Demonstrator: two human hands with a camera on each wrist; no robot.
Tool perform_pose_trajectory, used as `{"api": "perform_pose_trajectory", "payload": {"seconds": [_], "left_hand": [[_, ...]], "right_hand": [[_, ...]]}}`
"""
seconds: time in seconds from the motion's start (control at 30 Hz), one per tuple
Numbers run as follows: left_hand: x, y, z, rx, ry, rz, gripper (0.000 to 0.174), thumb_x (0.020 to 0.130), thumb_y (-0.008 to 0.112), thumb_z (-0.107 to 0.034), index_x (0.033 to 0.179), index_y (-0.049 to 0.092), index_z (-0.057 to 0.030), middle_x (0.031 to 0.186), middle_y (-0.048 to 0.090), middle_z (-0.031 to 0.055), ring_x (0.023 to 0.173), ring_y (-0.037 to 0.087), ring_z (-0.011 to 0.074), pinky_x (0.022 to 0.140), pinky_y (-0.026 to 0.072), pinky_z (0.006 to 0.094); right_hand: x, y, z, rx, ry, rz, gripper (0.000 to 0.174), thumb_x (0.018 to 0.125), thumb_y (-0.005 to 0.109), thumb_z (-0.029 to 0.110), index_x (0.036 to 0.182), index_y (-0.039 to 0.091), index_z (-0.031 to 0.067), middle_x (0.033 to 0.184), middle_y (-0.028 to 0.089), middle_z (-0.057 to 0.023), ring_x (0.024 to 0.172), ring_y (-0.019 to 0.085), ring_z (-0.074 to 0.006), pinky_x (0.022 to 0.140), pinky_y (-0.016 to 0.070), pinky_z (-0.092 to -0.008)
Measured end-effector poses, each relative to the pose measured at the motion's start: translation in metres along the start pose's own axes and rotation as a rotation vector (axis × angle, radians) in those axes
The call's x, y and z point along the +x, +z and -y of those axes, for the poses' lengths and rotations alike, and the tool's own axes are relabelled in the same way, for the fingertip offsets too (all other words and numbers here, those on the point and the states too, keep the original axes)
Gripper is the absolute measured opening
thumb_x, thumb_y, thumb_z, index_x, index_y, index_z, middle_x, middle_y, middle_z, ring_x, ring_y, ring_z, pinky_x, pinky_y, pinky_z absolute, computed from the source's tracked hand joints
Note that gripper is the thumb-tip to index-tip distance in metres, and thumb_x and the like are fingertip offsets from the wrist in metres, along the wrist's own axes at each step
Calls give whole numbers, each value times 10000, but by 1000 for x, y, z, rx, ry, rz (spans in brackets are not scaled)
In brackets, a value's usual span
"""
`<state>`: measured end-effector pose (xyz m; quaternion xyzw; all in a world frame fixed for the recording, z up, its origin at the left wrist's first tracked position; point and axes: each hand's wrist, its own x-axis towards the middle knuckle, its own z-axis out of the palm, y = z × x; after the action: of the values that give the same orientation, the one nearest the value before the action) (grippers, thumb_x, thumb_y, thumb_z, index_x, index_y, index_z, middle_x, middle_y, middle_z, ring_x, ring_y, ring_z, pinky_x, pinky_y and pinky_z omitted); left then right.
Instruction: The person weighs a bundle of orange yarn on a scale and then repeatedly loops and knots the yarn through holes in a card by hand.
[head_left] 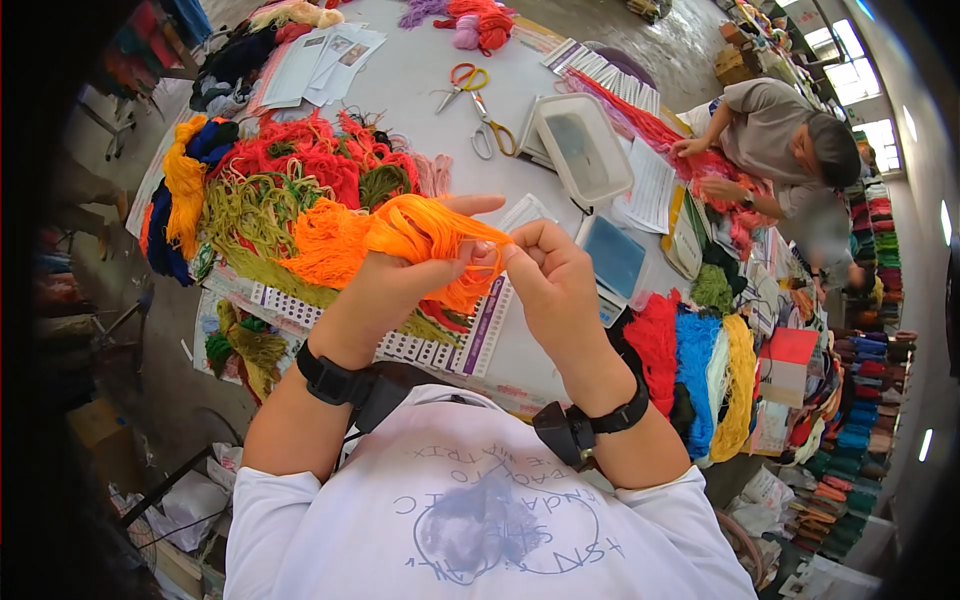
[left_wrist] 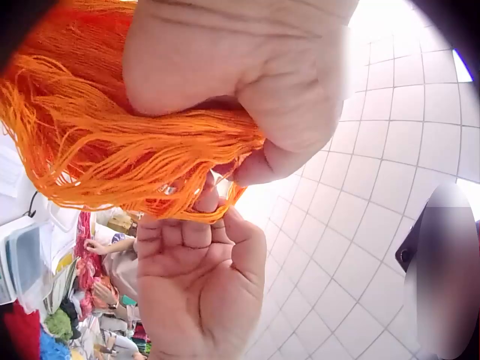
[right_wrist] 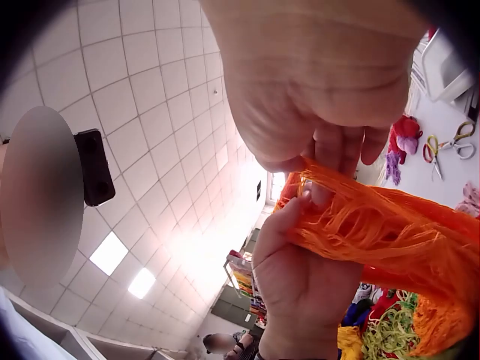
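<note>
Hands: two at work, one on each side of the orange skein (head_left: 425, 235).
Orange skein: one, held up over the tabletop (head_left: 410, 115), draped across the left hand and ending at the fingertips of the right.
Left hand (head_left: 415, 270): grips the orange skein, its thumb bent against the strands, one finger reaching out straight above them.
Right hand (head_left: 555, 285): pinches strands at the orange skein's narrow end between thumb and forefinger, close to the left thumb; which strands exactly, one cannot tell.
Scissors: two pairs, one red-and-yellow-handled (head_left: 464, 82) and one yellow-and-grey-handled (head_left: 492, 132), both beyond the orange skein.
White tub (head_left: 583, 150): one, open, beyond the orange skein and to its right.
Yarn pile (head_left: 290, 160): red, green and orange, uncounted, left of and beneath the orange skein.
Hanging skeins: red (head_left: 655, 345), blue (head_left: 702, 365) and yellow (head_left: 737, 385), right of the orange skein.
Other person (head_left: 770, 125): one, far right of the orange skein, hands on pinkish-red yarn (head_left: 740, 185).
</note>
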<state>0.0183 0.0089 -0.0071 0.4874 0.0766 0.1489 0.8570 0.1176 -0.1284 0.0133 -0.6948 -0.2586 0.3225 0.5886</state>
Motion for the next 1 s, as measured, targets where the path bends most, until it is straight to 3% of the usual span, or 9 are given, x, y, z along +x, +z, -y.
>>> {"api": "perform_pose_trajectory", "payload": {"seconds": [0.17, 0.37, 0.47, 0.53, 0.67, 0.7, 0.83, 0.93, 1.0], "left_hand": [[1, -20, 7, 37, -33, 93, 462, 791, 519, -16, 1250, 503, 31, 989, 587, 62, 883, 543, 102, 826, 429, 246], [1, -17, 3, -126, -36, 51, 574, 703, 485, -17, 1274, 477, 39, 1072, 592, 95, 922, 552, 121, 853, 424, 260], [2, -15, 1, -172, -67, 87, 609, 676, 471, -8, 1283, 463, 45, 1117, 586, 107, 946, 551, 124, 860, 421, 260], [3, -9, 3, -154, -77, 84, 622, 667, 458, -3, 1287, 457, 48, 1130, 583, 110, 955, 549, 124, 863, 419, 261], [5, -7, 6, -56, -18, 37, 646, 639, 447, -11, 1282, 457, 59, 925, 556, 42, 888, 541, 128, 856, 425, 272], [5, -8, 4, -19, -20, 35, 650, 636, 446, -19, 1280, 457, 61, 846, 529, 21, 864, 538, 133, 851, 428, 278], [5, -21, 13, -243, 10, 109, 619, 692, 425, -10, 1309, 430, 49, 915, 566, 59, 851, 526, 124, 808, 430, 242], [5, -18, 12, -527, 4, 132, 648, 693, 437, -36, 1333, 386, 59, 799, 508, 46, 754, 508, 128, 708, 448, 233], [3, -13, 5, -744, -155, 221, 648, 743, 501, -87, 1349, 338, 78, 726, 473, 37, 578, 477, 114, 542, 440, 221]], "right_hand": [[2, 4, -7, 161, -22, -27, 97, 874, 529, 91, 901, 536, -2, 743, 618, -29, 663, 531, -46, 593, 411, -200], [5, -2, 2, 403, 198, 220, 106, 868, 555, 81, 934, 535, 1, 736, 588, -13, 652, 518, -41, 560, 398, -196], [7, -3, 12, 220, 170, 232, 151, 838, 611, 107, 925, 555, -2, 724, 569, 4, 634, 489, -37, 555, 394, -200], [10, -9, 14, -146, 110, 213, 196, 809, 656, 140, 917, 580, -5, 742, 572, 3, 645, 491, -44, 571, 405, -211], [10, -7, 15, -311, 20, 171, 221, 793, 679, 160, 912, 592, -5, 745, 570, -5, 656, 497, -51, 583, 417, -226], [11, -8, 5, -166, 22, 175, 199, 802, 663, 142, 915, 592, -5, 755, 575, -11, 680, 503, -54, 603, 422, -230], [11, -12, 6, 242, 81, 210, 124, 832, 606, 101, 906, 588, 3, 794, 589, -26, 718, 511, -68, 656, 423, -237], [14, -20, 2, 450, 207, 331, 103, 859, 582, 106, 905, 585, 13, 821, 595, -27, 685, 495, -80, 647, 407, -236], [15, -24, 0, 571, 283, 334, 114, 873, 580, 133, 898, 574, 22, 769, 555, -3, 641, 459, -79, 615, 386, -232]]}}
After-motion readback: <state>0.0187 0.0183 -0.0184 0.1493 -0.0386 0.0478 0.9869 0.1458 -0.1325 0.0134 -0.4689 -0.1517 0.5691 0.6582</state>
